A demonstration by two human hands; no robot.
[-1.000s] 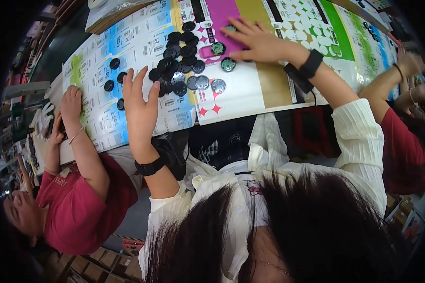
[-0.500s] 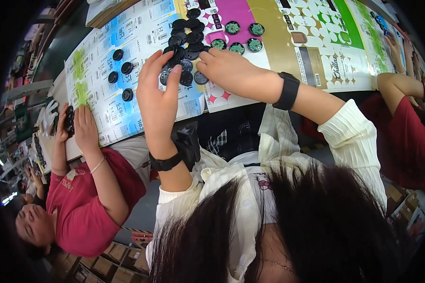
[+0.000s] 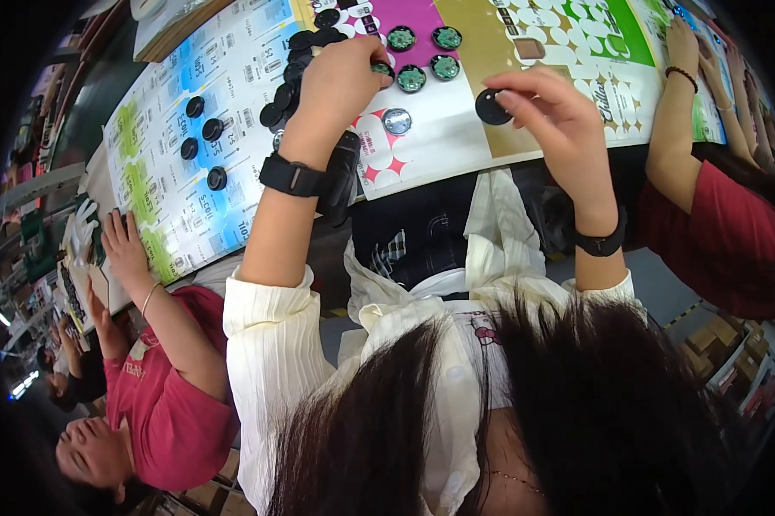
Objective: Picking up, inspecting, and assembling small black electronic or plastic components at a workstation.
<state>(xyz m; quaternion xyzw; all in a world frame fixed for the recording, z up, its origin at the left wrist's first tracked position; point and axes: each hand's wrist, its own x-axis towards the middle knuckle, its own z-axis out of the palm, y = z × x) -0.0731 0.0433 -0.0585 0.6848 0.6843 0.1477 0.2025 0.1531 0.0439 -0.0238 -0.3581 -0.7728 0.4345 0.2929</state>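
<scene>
My right hand (image 3: 559, 116) pinches a round black disc (image 3: 492, 107) between thumb and fingers, raised over the tan part of the printed sheet. My left hand (image 3: 340, 86) reaches across the pile of black discs (image 3: 280, 99) and hides part of it. Its fingertips are closed at a round black case with green filling (image 3: 381, 74), the leftmost of a small group. Beside it sit several more such cases (image 3: 412, 78). A shiny, pale round piece (image 3: 397, 121) lies by itself on the white part of the sheet, between my hands.
Several black round pieces (image 3: 213, 129) stand apart on the blue-and-white sheet at left. A stack of boards (image 3: 177, 30) is at the far left edge. Co-workers in red sit on both sides; one's hand (image 3: 125, 249) rests by the table's left edge.
My right hand has left the pile and moved right with a black disc. My left hand has moved right, to the green-filled cases. The shiny piece now lies in the open.
</scene>
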